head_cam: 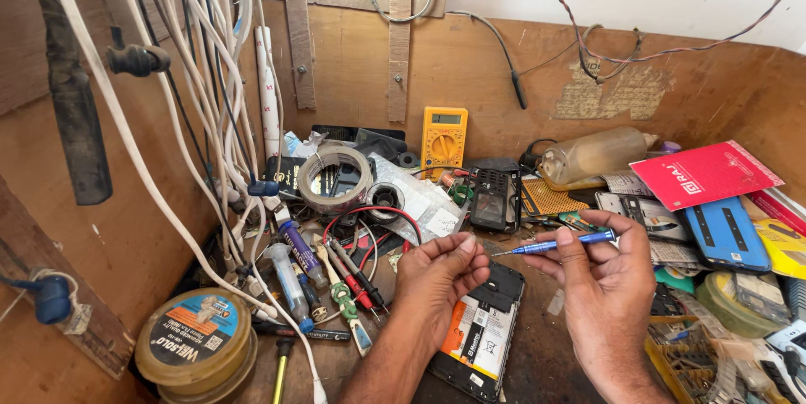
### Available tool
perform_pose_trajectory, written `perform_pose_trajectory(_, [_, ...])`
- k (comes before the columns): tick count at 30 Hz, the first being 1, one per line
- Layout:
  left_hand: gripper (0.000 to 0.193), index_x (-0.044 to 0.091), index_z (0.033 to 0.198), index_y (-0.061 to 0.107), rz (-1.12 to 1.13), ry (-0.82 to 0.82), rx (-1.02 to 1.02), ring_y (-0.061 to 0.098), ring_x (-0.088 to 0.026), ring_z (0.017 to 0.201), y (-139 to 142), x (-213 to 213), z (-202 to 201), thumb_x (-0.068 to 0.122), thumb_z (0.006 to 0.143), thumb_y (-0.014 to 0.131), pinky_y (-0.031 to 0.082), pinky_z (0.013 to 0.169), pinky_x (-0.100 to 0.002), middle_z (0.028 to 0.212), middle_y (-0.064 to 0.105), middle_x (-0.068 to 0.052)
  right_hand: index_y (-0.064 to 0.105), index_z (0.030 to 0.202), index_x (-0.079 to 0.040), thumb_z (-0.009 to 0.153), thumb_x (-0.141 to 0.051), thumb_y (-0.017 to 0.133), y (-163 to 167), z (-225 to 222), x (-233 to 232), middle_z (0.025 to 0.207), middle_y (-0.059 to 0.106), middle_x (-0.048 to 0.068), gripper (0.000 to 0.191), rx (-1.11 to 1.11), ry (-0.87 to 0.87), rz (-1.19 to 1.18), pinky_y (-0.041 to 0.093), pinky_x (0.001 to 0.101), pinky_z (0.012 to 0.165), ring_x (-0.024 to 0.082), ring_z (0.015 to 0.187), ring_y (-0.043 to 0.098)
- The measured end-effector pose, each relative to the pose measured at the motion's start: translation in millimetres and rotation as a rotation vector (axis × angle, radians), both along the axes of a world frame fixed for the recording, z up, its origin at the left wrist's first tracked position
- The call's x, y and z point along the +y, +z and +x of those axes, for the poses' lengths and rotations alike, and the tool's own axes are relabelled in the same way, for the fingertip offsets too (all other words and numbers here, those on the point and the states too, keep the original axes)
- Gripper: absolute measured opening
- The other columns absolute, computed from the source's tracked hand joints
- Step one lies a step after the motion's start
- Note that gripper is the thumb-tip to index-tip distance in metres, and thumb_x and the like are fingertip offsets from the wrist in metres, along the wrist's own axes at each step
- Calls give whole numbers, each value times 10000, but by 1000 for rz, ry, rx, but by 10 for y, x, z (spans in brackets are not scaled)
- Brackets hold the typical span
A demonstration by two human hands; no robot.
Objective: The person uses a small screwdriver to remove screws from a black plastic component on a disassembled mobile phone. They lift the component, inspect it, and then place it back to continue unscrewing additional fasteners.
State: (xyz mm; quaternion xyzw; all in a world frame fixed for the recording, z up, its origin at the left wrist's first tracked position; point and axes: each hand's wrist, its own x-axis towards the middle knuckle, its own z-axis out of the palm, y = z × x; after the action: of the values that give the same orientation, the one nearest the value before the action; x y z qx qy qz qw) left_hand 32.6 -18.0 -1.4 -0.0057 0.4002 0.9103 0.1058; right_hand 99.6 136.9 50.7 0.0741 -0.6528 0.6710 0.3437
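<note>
Lying face down at the near middle of the bench, an opened phone (483,333) shows its battery and bare frame, its long axis running near to far with a slight tilt. Just above its far end the left hand (438,274) hovers with thumb and fingertips pinched together, perhaps on something tiny; what they grip cannot be made out. To the right, the right hand (598,274) has its fingers clamped on a slim blue screwdriver (561,243), held nearly level, its tip pointing left at the left fingertips and almost touching them. Both hands sit over the phone's far end, the left nearer. Farther back lie red and black probe leads (357,278), a tape roll (336,179) and a yellow multimeter (443,139) against the wooden wall.
</note>
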Motion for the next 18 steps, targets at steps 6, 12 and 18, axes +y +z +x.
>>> perform_pose_trajectory(6, [298, -31, 1156, 567, -64, 74, 14, 704, -173, 719, -19, 11, 5, 66, 912, 707, 606, 647, -277, 899, 731, -141, 395, 1273, 19, 1012, -13, 527, 5, 7, -33, 999, 702, 236, 295, -15, 6, -6, 676, 416, 787, 296, 902, 762])
perform_pose_trajectory(12, [307, -31, 1178, 506, -103, 104, 89, 696, -176, 703, -70, 37, 6, 57, 935, 670, 599, 622, -275, 879, 723, -152, 386, 1269, 25, 1017, -8, 522, 12, -13, -66, 998, 698, 238, 288, 29, 43, 2, 679, 414, 783, 297, 907, 758])
perform_pose_trajectory(18, [293, -34, 1160, 496, -164, 140, 135, 695, -171, 701, -84, 87, 8, 40, 933, 666, 582, 597, -270, 856, 729, -152, 373, 1281, 31, 1029, -4, 511, -9, -11, -119, 995, 702, 229, 290, 82, 17, 69, 675, 389, 804, 279, 918, 762])
